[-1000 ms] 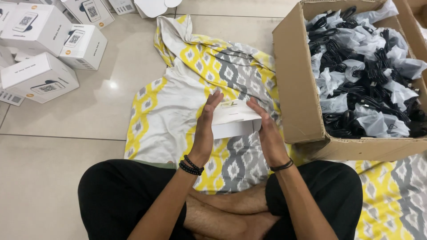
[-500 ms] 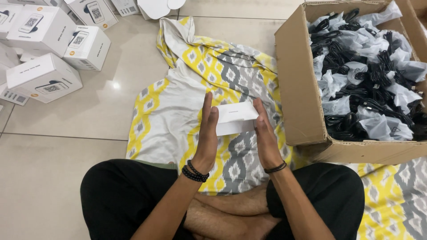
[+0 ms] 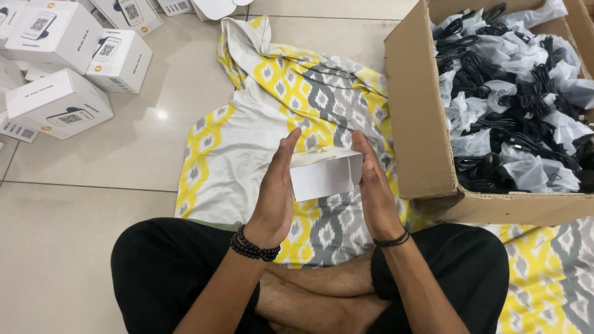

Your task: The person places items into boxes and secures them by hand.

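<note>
Both flat palms, left hand (image 3: 276,192) and right hand (image 3: 375,192), press the small plain white cardboard box (image 3: 325,175) between them (fingers straight, grip squeezing its ends).

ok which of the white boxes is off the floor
The plain white box, pressed between the left hand and right hand. The printed boxes at upper left all sit on the tiles.

A glossy floor of large beige tiles (image 3: 93,185) is crossed by thin dark grout lines, and a bright spot of overhead light is mirrored near the left. A yellow, grey and white patterned cloth (image 3: 247,142) is spread over it.
</note>
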